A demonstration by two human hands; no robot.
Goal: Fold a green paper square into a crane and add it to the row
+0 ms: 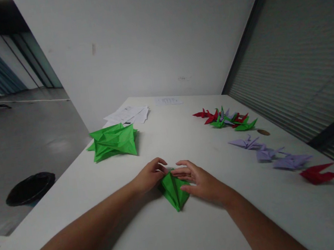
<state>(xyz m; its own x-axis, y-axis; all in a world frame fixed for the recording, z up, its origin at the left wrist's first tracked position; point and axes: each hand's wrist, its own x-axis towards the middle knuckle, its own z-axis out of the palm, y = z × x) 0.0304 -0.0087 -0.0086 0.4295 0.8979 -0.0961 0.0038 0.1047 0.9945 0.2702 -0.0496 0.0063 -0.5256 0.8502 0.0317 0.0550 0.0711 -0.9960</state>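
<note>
A green sheet of origami paper (175,193), folded into a kite shape with creases running to its near point, lies on the white table in front of me. My left hand (150,175) is at its upper left edge, with curled fingers closed on the paper there; the exact fingertip contact is partly hidden. Over the upper right edge is my right hand (199,179), its fingers apart and the thumb resting near the right flap. Part of the paper's right side is hidden beneath that hand.
A stack of folded green papers (114,141) lies at the left. On the right are a pile of red, green and purple paper cranes (222,119), several purple cranes (266,154) and a red crane (319,174). Printed sheets (127,114) lie farther back; a bin (30,189) stands on the floor.
</note>
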